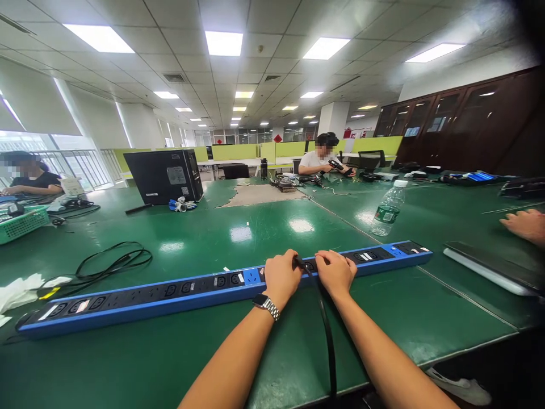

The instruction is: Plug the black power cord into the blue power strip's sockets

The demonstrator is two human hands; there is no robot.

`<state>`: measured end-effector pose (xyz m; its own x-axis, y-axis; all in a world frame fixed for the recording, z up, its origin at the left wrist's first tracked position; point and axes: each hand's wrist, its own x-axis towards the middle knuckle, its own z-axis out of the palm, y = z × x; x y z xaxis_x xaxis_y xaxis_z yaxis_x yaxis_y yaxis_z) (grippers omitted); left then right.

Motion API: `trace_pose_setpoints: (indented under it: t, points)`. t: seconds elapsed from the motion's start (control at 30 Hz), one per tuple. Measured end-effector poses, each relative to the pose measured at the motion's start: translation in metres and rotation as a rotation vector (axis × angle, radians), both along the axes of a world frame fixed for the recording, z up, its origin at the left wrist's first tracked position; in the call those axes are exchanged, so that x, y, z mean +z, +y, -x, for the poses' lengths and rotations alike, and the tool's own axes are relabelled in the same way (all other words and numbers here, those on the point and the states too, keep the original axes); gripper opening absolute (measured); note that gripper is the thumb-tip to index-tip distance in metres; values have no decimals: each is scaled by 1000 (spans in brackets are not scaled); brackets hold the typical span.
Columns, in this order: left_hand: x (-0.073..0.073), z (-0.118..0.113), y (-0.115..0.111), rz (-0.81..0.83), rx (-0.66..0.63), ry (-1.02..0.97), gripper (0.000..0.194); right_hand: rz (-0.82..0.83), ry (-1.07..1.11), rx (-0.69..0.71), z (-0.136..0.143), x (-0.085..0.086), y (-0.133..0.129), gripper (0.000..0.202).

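A long blue and black power strip [170,289] lies across the green table [255,227] in front of me. My left hand [280,276], with a metal watch on the wrist, is closed on the black plug of a cable [326,329] at a socket near the strip's middle. The cable runs from the plug down toward me and off the table's front edge. My right hand [336,271] rests on top of the strip just right of the plug, fingers curled over it.
A plastic water bottle [386,210] stands beyond the strip's right end. A coiled black cable [114,261] and white scraps lie left. A black computer case [164,176] stands far left, a green basket [21,222] beyond. Another person's hand [525,224] reaches in at right; two people sit at the back.
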<state>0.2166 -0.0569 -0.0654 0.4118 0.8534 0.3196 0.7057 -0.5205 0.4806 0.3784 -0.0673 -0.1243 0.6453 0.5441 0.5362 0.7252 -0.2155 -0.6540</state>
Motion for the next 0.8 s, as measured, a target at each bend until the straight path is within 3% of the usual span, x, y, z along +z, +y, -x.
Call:
trace_pose_setpoints:
  t: [0.23, 0.4, 0.8]
  points:
    - [-2, 5, 0, 12, -12, -8, 22, -13, 0, -5, 1, 0, 0, 27]
    - [3, 4, -5, -22, 81, 79, 24, -4, -10, -4, -1, -2, 1, 26]
    - [16, 5, 7, 77, -9, 32, 26, -21, -23, 11, -3, -4, 1, 26]
